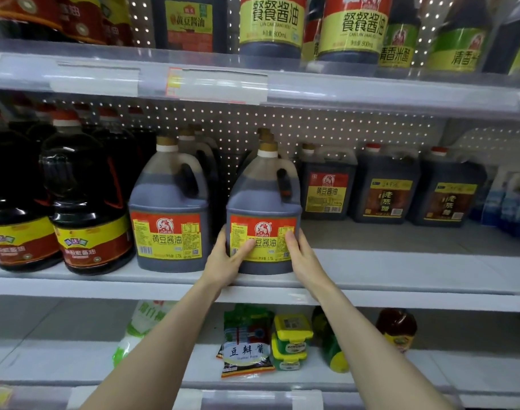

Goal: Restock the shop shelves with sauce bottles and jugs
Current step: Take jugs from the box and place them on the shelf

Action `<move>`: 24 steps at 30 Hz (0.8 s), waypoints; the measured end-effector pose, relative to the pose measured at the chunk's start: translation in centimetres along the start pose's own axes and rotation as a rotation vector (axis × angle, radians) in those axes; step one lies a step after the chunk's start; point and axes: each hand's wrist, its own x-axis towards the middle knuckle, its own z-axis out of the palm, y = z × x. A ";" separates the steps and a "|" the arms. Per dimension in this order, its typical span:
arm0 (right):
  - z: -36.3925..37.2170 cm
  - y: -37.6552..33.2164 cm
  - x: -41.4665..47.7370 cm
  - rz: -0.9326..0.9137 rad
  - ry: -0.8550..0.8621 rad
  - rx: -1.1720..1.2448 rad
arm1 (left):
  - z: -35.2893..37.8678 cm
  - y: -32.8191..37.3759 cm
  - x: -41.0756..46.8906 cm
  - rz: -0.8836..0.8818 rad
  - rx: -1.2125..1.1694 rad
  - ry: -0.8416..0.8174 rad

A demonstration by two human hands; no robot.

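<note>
Middle shelf [371,261], front edge: soy sauce jug [263,202], upright, left hand [227,261] and right hand [301,254] clasping its labelled base; matching jug [168,202] just beside

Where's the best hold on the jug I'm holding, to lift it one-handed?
The loop handle high on the jug's right side. Come from the front right: the opening faces that way, and a twin jug stands close on the left.
</note>
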 end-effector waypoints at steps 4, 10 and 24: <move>-0.1 -0.2 0.0 0.015 0.013 -0.002 | 0.2 0.2 -0.3 0.002 0.021 0.019; 0.0 -0.3 -0.1 0.010 0.025 0.003 | 0.2 0.2 -0.5 -0.001 0.038 0.036; 0.1 0.2 0.0 -0.009 0.042 -0.023 | 0.0 0.0 -0.1 -0.034 0.037 0.005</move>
